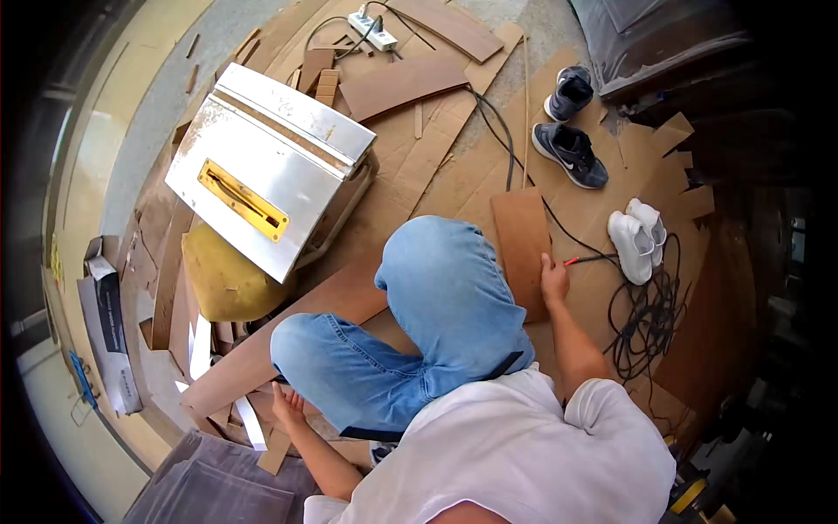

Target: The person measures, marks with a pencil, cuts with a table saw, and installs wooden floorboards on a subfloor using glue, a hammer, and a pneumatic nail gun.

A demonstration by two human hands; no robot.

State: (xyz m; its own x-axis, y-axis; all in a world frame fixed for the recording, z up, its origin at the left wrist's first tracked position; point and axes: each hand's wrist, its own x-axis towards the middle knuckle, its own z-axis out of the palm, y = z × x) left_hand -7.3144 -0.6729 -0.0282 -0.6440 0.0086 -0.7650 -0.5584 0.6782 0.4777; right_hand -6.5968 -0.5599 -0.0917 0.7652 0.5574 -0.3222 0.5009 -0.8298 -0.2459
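Gripping one short brown board (pixel 521 244) with the right hand (pixel 553 279), clamping onto its right edge toward the nearer end. Finding this board just right of the right knee (pixel 432 249), above or on the cardboard (pixel 463 183). Holding the left hand (pixel 286 404) low beside the left knee (pixel 301 349), near one long brown plank (pixel 262 355), with fingers part-curled; being unable to tell whether clasping anything there.

Counting two more wide brown boards (pixel 406 86) farther out, past the knees. Counting also one table saw (pixel 288 175), one yellow bundle (pixel 223 275) beside it, one white power strip (pixel 373 32), two dark sneakers (pixel 569 153), two white shoes (pixel 630 244) and one tangle of black cable (pixel 644 332). Seeing one red tip (pixel 572 261) just right of the right hand.

Noticing the long plank passing diagonally by the left knee, with its far-left end reaching beyond the left hand. Noticing a stretch of cardboard showing between the saw's right corner and the short board, and another between that board and the white shoes, being crossed by cable.
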